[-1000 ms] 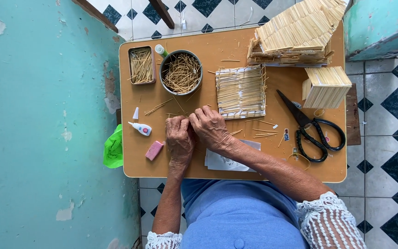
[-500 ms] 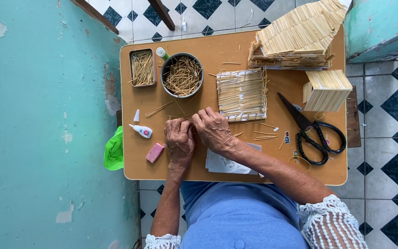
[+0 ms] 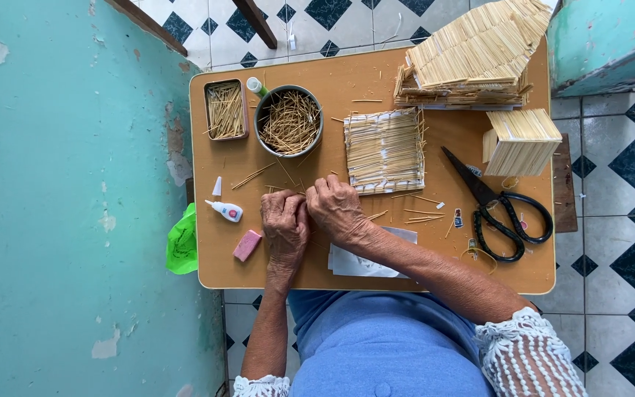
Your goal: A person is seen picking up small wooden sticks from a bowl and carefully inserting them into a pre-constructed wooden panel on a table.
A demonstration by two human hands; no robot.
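Left hand [image 3: 285,224] and right hand [image 3: 336,209] rest side by side, touching, on the wooden table [image 3: 288,268], fingers curled over thin sticks [image 3: 282,189] (what they pinch cannot be told). A flat stick panel [image 3: 384,151] lies just beyond the right hand; the round tin [image 3: 289,121] of sticks stands near.

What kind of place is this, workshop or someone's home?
Likely a home craft corner, not a workshop: a small wooden table on a diamond-patterned tiled floor beside a peeling teal wall, with a round tin of thin sticks, scissors and stick-built model pieces.
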